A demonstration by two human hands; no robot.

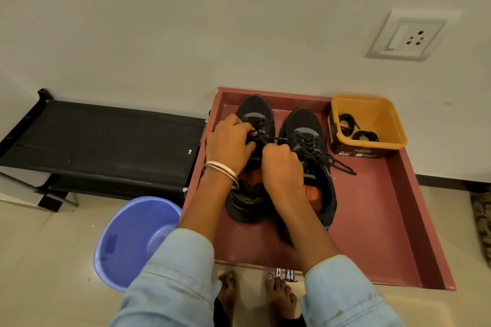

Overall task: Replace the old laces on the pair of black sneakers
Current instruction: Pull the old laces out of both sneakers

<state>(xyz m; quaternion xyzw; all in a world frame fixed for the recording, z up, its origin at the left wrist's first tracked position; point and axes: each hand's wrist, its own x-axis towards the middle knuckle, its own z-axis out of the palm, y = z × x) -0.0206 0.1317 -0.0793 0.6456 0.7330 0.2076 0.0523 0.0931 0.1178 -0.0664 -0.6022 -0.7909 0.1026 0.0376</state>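
Left sneaker (256, 114) in tray (385, 220), left of its mate (305, 125). Left hand (228, 143) and right hand (283, 164) pinching lace (268, 138). Lace soft, light, likely snagging at eyelets; grip near tip.

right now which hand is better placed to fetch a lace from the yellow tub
Right. The right hand is nearer the yellow tub at the tray's right corner; the left hand would cross over both sneakers.

I count two sneakers (305, 141) in one tray (385, 220), two lace coils (358, 130) in one tub (377, 111), one basin (127, 241), one rack (106, 135).
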